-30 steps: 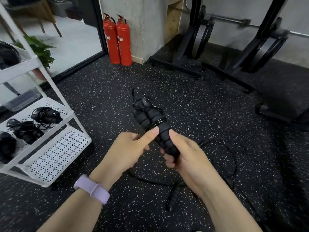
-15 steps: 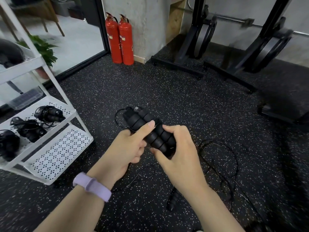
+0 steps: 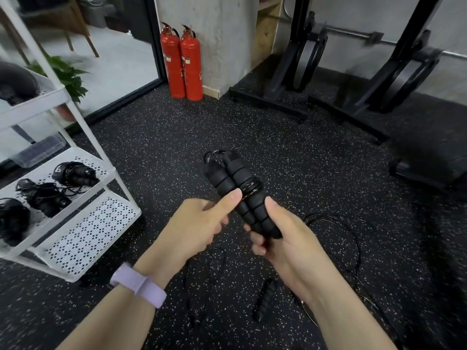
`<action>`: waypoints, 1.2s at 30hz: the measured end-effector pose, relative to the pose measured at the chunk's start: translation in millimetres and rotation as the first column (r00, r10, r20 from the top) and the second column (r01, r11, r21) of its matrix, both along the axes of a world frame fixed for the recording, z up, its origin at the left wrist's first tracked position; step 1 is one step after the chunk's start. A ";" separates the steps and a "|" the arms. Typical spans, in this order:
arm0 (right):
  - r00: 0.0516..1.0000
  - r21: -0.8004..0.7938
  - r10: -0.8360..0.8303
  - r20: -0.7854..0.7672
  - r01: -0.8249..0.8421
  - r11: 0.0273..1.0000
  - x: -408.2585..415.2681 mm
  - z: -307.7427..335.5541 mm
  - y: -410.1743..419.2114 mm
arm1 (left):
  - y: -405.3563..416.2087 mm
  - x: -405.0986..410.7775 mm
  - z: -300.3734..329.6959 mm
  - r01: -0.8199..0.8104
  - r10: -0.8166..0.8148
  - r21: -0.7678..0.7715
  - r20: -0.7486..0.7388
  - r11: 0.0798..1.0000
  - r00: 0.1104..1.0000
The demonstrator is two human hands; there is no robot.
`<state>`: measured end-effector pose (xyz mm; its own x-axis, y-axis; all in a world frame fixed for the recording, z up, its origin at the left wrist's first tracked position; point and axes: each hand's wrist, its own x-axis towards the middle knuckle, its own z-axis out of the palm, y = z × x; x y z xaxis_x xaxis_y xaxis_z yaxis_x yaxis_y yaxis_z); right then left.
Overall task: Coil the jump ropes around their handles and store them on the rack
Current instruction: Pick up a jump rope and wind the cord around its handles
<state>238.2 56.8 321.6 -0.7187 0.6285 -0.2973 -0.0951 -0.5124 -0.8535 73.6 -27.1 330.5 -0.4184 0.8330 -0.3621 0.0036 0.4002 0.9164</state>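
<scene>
Loose jump rope [image 3: 264, 298] lies on the floor, bottom centre. Frame centre: right hand [image 3: 285, 238] clenches the lower ends of the paired handles [image 3: 242, 193]; left hand [image 3: 199, 223] pinches the cord, thumb pressing the coils at mid-handle. Likely step: wrapping. Keep the thumb pinning each turn, cord taut. Rack [image 3: 75, 223] at left holds coiled ropes [image 3: 75, 173].

Coiled ropes [image 3: 45, 195] lie on the rack [image 3: 83, 231] at left; extinguishers [image 3: 182, 63] stand behind, against the pillar [image 3: 227, 34].
</scene>
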 end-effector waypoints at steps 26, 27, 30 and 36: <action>0.974 -0.257 0.224 0.030 -0.209 0.944 3.7 8.7 1.4 | 3.0 1.4 -9.5 -0.014 -0.007 0.213 0.098 0.977 0.995; 0.982 -0.251 0.189 0.004 -0.182 0.951 4.1 7.3 2.0 | 3.2 1.7 -9.3 -0.024 0.004 0.212 0.097 0.977 0.995; 0.997 -0.120 0.080 0.001 -0.079 0.990 2.2 2.8 0.7 | 3.8 1.5 -9.5 -0.077 0.075 0.137 0.019 0.988 0.997; 0.897 0.572 -0.280 0.343 0.037 0.819 7.8 -1.3 5.2 | 6.3 3.9 -16.1 -0.143 0.143 -0.003 0.044 0.990 0.989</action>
